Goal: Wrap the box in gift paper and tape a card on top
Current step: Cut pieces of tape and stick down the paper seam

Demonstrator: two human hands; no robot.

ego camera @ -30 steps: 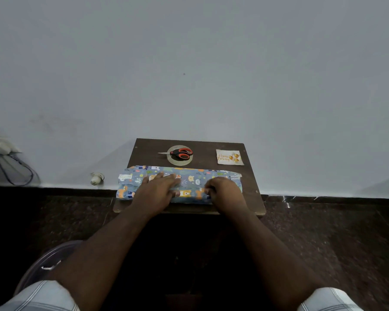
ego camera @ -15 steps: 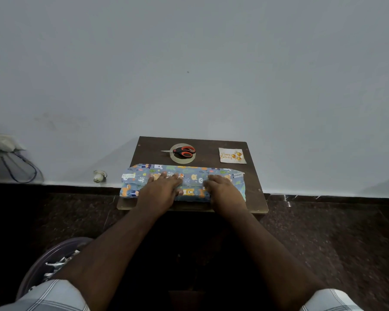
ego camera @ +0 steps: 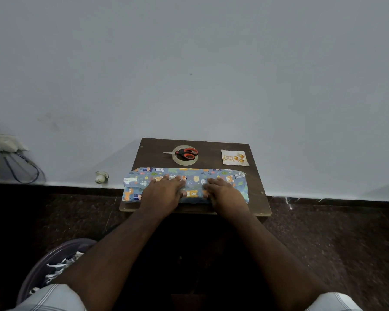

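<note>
Both hands lie flat, fingers extended, on the paper-wrapped box [ego camera: 185, 185]: left hand [ego camera: 164, 190] left of centre, right hand [ego camera: 224, 191] right of centre, neither gripping. Box lies lengthwise along the near edge of the counter [ego camera: 259, 194]. Behind it, scissors [ego camera: 185, 153] rest on a tape roll [ego camera: 184, 161]. Card [ego camera: 234, 157] lies at the far right, apart from the box.

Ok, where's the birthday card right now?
In the head view, the small cream square birthday card lies at the far right of the dark wooden table, beyond the wrapped box, right of the red-handled scissors.
</note>
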